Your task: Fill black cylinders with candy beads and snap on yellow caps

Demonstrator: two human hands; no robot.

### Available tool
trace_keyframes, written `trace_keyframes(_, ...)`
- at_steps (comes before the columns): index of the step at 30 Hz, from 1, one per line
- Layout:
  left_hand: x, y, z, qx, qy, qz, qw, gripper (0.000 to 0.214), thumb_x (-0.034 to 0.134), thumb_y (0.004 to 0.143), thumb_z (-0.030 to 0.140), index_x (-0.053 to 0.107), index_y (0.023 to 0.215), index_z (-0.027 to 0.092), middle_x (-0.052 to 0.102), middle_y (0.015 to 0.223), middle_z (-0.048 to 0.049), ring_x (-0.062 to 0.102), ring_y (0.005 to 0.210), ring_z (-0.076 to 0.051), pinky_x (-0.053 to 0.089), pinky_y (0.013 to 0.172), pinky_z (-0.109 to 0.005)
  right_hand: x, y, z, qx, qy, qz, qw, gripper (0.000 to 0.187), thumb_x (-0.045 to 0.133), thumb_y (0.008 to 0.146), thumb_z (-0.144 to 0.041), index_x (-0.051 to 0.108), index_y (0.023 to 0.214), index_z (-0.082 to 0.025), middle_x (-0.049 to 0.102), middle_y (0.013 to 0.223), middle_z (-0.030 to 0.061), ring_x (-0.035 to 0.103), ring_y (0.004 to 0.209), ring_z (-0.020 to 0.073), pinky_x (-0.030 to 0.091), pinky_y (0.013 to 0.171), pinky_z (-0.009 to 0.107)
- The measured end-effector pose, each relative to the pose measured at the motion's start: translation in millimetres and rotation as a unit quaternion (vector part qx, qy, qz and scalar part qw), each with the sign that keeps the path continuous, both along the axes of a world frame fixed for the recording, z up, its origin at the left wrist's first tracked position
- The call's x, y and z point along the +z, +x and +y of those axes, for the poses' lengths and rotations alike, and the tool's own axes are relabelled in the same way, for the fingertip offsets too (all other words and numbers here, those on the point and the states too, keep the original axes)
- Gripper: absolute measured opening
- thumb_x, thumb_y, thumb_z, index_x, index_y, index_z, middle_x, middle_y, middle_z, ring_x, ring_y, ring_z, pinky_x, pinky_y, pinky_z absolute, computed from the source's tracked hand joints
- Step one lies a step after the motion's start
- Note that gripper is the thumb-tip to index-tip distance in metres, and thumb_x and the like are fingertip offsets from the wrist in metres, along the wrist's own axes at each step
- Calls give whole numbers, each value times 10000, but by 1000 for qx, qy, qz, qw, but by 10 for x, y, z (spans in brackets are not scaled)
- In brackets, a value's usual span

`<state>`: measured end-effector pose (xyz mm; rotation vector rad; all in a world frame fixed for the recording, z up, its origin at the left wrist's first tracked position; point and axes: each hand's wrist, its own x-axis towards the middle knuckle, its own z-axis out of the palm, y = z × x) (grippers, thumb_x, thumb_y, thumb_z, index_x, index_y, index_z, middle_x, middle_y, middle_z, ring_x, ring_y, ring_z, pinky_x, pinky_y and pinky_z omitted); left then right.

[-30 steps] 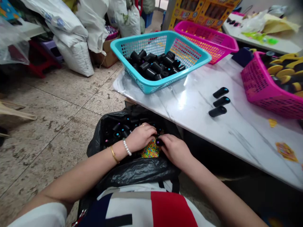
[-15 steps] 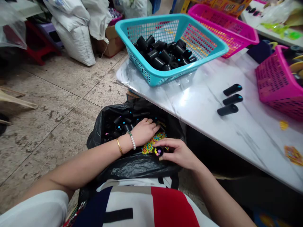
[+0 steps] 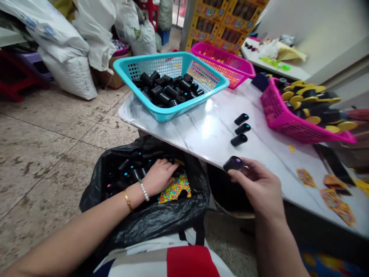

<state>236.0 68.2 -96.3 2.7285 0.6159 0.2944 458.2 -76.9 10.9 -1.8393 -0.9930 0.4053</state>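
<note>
Over the edge of the glossy, grey-veined tabletop (image 3: 201,140), the right hand (image 3: 261,182) pinches a smooth black cylinder (image 3: 233,164) between thumb and fingers. Inside the crinkled plastic bag (image 3: 152,217), the left hand (image 3: 159,177) rests beside tiny round multicoloured beads (image 3: 173,190); whether its fingers grip anything, I cannot tell.

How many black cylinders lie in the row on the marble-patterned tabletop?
3: the farthest cylinder, the middle cylinder and the nearest cylinder, all left of the rightmost pink basket. None of the row looks hidden.
</note>
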Motion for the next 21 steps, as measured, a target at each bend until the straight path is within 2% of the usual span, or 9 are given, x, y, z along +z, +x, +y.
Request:
trace_keyframes(5,115,-79,-23,25,-153,-137,978,289,548,850,212,601,1132,170,651,1076,-94,571,1006,-217,449,922,-372,56,346,-97,-113,-32,-87,989,424,778,658,-408,698,1034,-229,678,789,10,617,685,168,497,655,307)
trace_keyframes(7,162,-88,-42,42,-231,-163,958,295,577,840,240,619,1127,188,656,1098,-78,589,1012,-204,453,934,-358,30,483,-7,-135,-67,-142,978,420,768,655,-437,714,1014,-224,662,742,4,596,654,167,473,639,308)
trace_keyframes(10,192,-90,-65,67,-370,-164,912,337,620,815,303,634,1136,200,671,1090,-58,612,973,-194,478,897,-334,6,618,162,-125,-103,-200,966,444,765,651,-439,710,1033,-219,662,738,3,581,627,168,468,666,329)
trace_keyframes(12,184,-90,-72,83,-460,-162,869,383,642,791,332,633,1139,173,687,1041,-58,625,918,-190,497,848,-324,9,569,202,-128,-81,-230,961,562,777,641,-431,656,1146,-217,668,806,13,572,617,170,475,682,347)
trace_keyframes(14,174,-88,-78,98,-525,-157,830,417,669,760,337,636,1121,131,697,972,-64,628,863,-185,505,803,-318,5,372,152,-161,-30,-257,952,625,768,666,-418,596,1230,-212,651,861,31,561,626,177,482,683,361)
trace_keyframes(16,176,-80,-88,97,-572,-153,800,424,694,731,323,645,1096,113,700,928,-63,627,839,-181,503,787,-317,-39,63,53,-173,32,-244,954,514,715,744,-376,598,1218,-213,630,894,49,569,681,190,492,691,361)
trace_keyframes(17,181,-73,-96,86,-596,-154,783,419,700,724,314,648,1090,116,701,928,-60,627,840,-179,500,791,-317,-83,-108,13,-134,44,-212,967,458,690,776,-342,600,1208,-223,629,919,53,584,723,195,501,702,354)
trace_keyframes(19,192,-60,-113,48,-637,-162,752,392,697,725,300,653,1076,130,700,954,-51,627,862,-176,492,817,-312,-216,-419,-1,44,11,-128,991,414,671,795,-292,600,1200,-241,635,1039,66,617,850,208,524,741,340)
trace_keyframes(21,195,-61,-115,19,-645,-165,746,332,685,737,298,663,1024,134,697,944,-35,624,856,-163,481,817,-288,-381,-625,83,201,-41,-51,977,340,625,830,-267,613,1169,-244,625,1151,70,619,982,212,531,816,332)
